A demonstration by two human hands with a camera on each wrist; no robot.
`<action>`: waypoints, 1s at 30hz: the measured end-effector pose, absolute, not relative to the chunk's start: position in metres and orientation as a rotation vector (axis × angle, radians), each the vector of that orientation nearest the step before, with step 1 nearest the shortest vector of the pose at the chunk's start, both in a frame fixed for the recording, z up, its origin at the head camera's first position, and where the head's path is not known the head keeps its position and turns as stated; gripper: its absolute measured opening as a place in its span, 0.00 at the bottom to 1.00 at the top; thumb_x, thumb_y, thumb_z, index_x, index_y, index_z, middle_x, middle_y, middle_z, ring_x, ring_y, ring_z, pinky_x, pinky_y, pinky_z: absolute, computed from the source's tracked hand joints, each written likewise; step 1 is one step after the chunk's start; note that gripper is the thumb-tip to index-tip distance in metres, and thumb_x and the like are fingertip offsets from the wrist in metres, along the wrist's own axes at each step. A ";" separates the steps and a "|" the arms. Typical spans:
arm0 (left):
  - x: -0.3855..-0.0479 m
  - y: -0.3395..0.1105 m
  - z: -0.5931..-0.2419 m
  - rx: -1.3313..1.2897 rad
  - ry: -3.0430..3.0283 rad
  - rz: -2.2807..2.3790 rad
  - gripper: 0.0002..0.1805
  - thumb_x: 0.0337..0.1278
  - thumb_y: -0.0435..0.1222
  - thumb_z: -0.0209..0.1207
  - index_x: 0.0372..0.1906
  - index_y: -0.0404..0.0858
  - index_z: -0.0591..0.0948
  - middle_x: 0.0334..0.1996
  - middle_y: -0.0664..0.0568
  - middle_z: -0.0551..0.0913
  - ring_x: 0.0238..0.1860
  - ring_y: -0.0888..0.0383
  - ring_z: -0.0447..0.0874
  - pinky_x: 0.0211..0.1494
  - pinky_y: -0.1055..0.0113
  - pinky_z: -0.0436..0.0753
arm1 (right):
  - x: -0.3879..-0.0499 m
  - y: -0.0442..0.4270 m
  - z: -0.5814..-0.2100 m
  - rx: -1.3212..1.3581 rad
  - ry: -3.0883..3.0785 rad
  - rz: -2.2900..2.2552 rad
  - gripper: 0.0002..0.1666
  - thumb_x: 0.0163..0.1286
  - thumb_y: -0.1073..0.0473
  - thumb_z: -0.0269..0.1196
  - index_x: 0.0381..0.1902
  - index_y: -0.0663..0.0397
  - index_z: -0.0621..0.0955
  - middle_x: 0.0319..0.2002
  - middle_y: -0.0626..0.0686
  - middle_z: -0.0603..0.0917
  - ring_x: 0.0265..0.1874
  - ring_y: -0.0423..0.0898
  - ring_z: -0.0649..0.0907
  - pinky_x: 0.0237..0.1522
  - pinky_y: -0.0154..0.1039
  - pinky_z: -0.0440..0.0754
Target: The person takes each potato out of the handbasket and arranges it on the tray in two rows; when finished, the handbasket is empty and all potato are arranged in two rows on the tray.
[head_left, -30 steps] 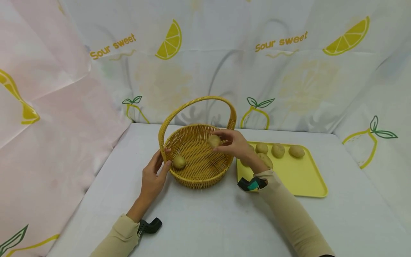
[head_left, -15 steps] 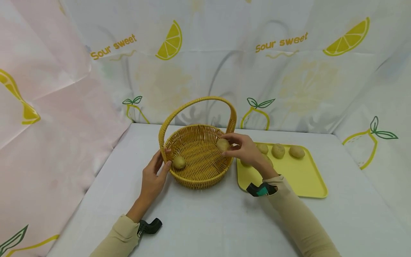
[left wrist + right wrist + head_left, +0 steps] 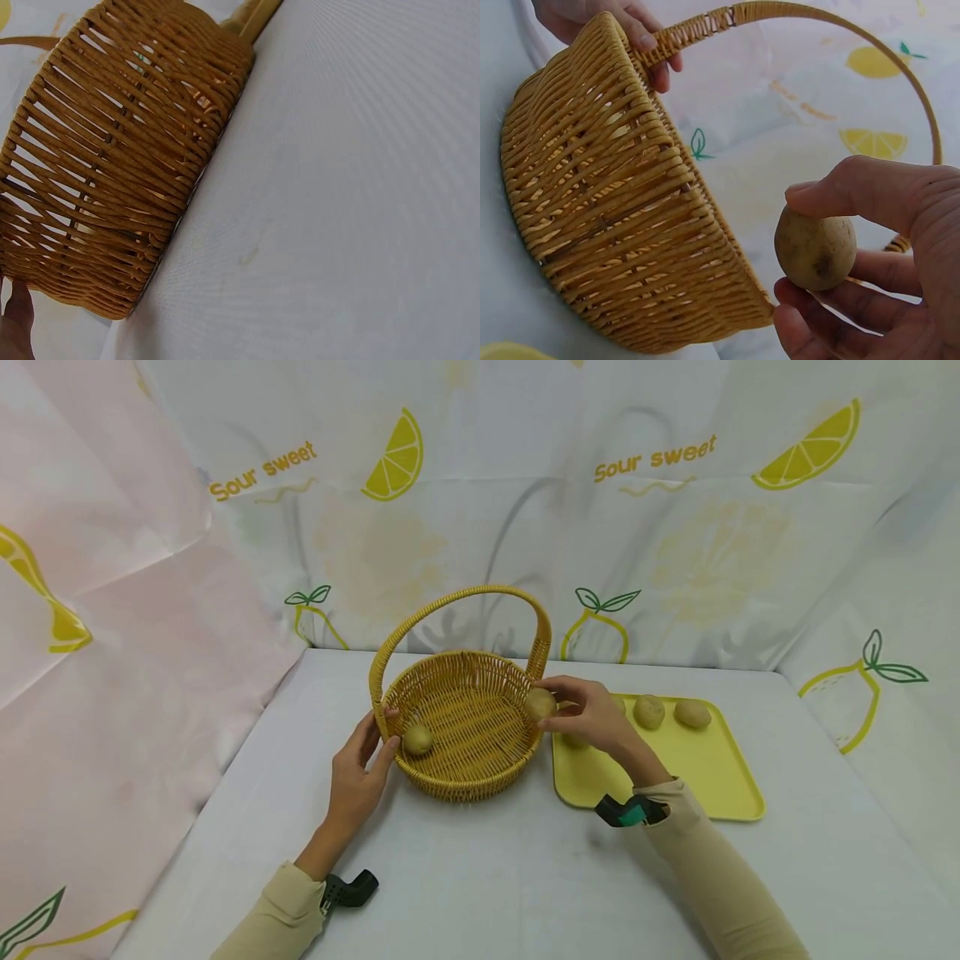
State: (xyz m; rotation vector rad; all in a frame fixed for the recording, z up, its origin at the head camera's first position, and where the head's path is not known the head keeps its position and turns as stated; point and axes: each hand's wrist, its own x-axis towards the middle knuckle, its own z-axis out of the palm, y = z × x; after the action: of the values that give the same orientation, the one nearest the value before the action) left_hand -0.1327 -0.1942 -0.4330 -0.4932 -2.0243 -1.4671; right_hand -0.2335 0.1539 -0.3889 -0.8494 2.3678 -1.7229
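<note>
A yellow wicker basket (image 3: 465,789) with a tall arched handle stands on the table. My left hand (image 3: 360,781) grips its left rim at the foot of the handle, thumb outside and fingers inside, as the right wrist view shows. One potato (image 3: 417,740) lies in the basket near that hand. My right hand (image 3: 592,718) pinches another potato (image 3: 815,249) between thumb and fingers, held over the basket's right rim in the head view. The left wrist view shows mostly the basket's woven side (image 3: 112,157).
Right of the basket lies a yellow tray (image 3: 697,777) with several potatoes. Two of them, a round potato (image 3: 648,712) and an oval potato (image 3: 692,713), show fully; my right hand and forearm partly cover others. A printed cloth (image 3: 480,527) hangs behind the white table (image 3: 465,877).
My right hand has moved right and slightly nearer, carrying its potato from above the basket's inside to its right rim. My left hand and the basket have stayed put.
</note>
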 end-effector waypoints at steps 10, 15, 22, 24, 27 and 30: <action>-0.150 -0.208 -0.465 -0.496 -2.032 -1.468 0.29 0.70 0.19 0.58 0.73 0.22 0.67 0.64 0.30 0.77 0.71 0.37 0.70 0.73 0.65 0.70 | -0.229 0.172 -0.391 -0.788 2.398 -1.713 0.32 0.62 0.70 0.75 0.64 0.68 0.80 0.58 0.61 0.83 0.53 0.55 0.81 0.56 0.49 0.85; -0.141 -0.202 -0.448 -0.511 -2.023 -1.483 0.28 0.70 0.18 0.57 0.72 0.19 0.67 0.64 0.28 0.77 0.71 0.33 0.69 0.73 0.64 0.70 | -0.227 0.181 -0.389 -0.777 2.429 -1.693 0.33 0.62 0.70 0.74 0.65 0.69 0.79 0.58 0.62 0.83 0.54 0.55 0.80 0.56 0.47 0.85; -0.133 -0.196 -0.434 -0.498 -2.033 -1.488 0.27 0.69 0.16 0.57 0.70 0.17 0.67 0.63 0.28 0.78 0.69 0.30 0.69 0.72 0.64 0.71 | -0.223 0.196 -0.390 -0.740 2.489 -1.657 0.32 0.63 0.67 0.75 0.64 0.67 0.80 0.59 0.61 0.83 0.53 0.53 0.79 0.57 0.41 0.84; -0.133 -0.196 -0.434 -0.497 -2.032 -1.492 0.27 0.69 0.16 0.57 0.70 0.17 0.67 0.62 0.28 0.77 0.69 0.30 0.69 0.72 0.64 0.71 | -0.222 0.200 -0.391 -0.733 2.504 -1.660 0.32 0.63 0.67 0.76 0.64 0.67 0.80 0.59 0.61 0.83 0.53 0.51 0.79 0.57 0.40 0.84; -0.133 -0.196 -0.434 -0.496 -2.030 -1.493 0.27 0.68 0.16 0.57 0.70 0.16 0.67 0.62 0.28 0.78 0.69 0.30 0.69 0.72 0.64 0.71 | -0.220 0.206 -0.392 -0.724 2.507 -1.681 0.32 0.63 0.68 0.76 0.64 0.67 0.80 0.59 0.61 0.83 0.53 0.49 0.80 0.56 0.40 0.85; -0.133 -0.196 -0.434 -0.496 -2.029 -1.488 0.27 0.68 0.16 0.57 0.70 0.16 0.67 0.62 0.28 0.78 0.69 0.30 0.70 0.72 0.64 0.71 | -0.219 0.212 -0.392 -0.710 2.506 -1.694 0.32 0.63 0.68 0.75 0.64 0.67 0.80 0.59 0.62 0.83 0.53 0.47 0.81 0.56 0.41 0.85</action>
State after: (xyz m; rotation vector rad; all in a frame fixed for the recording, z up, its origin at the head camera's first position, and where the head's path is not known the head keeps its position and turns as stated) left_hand -0.1331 -0.1956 -0.4341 -0.4964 -2.0292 -1.4884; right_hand -0.2188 0.2119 -0.3921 -0.7097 2.5062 -1.6942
